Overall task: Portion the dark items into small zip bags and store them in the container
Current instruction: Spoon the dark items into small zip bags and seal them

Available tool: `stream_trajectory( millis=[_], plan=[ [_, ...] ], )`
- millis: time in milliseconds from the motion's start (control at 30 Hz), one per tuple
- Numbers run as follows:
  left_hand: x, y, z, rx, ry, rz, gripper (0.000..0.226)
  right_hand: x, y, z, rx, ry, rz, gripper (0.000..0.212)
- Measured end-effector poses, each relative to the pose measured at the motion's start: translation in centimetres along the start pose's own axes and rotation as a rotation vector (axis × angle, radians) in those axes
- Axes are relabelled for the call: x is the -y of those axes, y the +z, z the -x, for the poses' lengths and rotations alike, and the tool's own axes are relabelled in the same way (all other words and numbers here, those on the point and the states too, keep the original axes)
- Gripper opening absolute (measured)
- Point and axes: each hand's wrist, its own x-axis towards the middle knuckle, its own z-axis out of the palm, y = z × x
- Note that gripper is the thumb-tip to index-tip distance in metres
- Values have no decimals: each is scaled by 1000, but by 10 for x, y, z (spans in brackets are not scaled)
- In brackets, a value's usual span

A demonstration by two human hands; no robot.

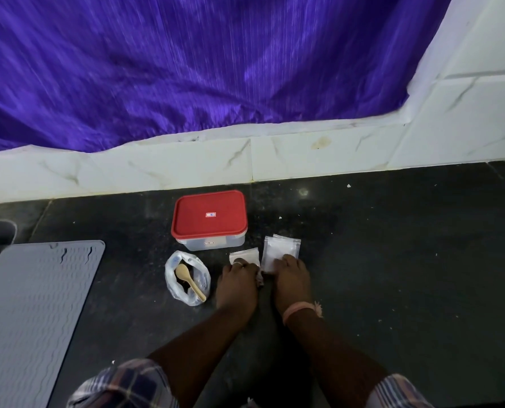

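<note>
A clear container (215, 241) with a red lid (209, 214) stands shut on the dark counter. In front of it lie a small zip bag (245, 256) and a larger stack of zip bags (280, 250). My left hand (239, 284) rests fingers-down on the small bag's near edge. My right hand (292, 278) lies on the near end of the stack. A scrap of bag shows between the two hands; what grips it is hidden. To the left an open clear plastic bag (186, 279) holds dark items and a wooden spoon (189, 279).
A grey ribbed mat (36, 313) covers the counter's left part. White marble tiles (304, 154) and a purple curtain (201, 63) rise behind the counter. The dark counter (392, 260) stretches to the right.
</note>
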Motion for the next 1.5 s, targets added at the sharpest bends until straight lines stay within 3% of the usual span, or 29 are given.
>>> stream_trajectory(
  millis=[200,267,433,500,633,733,800,867,1000,1200,1367,1500],
  plan=[
    [-28,-13,1,13,66,51,48,-20,-4,-8,-27,-1,-6,30],
    [-41,-12,-4,31,105,64,45,-28,-6,-7,-37,-53,-69,20],
    [-65,-3,-13,113,-11,348,34,-32,-13,-11,31,65,-380,11],
    [-69,3,-14,68,-77,462,33,-28,-18,-13,-44,171,-548,13],
    [-76,-1,-16,-50,-345,790,24,-30,-26,-8,-318,225,-706,18],
    [-81,-20,-25,66,-540,1438,39,-23,-35,-2,-429,71,-678,22],
    [-73,-32,-33,117,-624,1702,46,-15,-36,5,-427,-38,-634,21],
    [-58,-41,-36,109,-657,1718,47,-6,-38,13,-408,-98,-639,24],
    [-33,-58,-26,180,-720,1399,23,-2,-34,17,-391,-215,-557,37],
    [1,-98,-9,50,-527,1369,14,34,-54,15,-439,-86,-388,36],
    [25,-130,8,-106,-295,1421,10,112,-79,17,-352,-182,-756,13],
    [53,-140,13,-101,-347,1524,8,165,-75,18,-287,-94,-912,15]
  ],
)
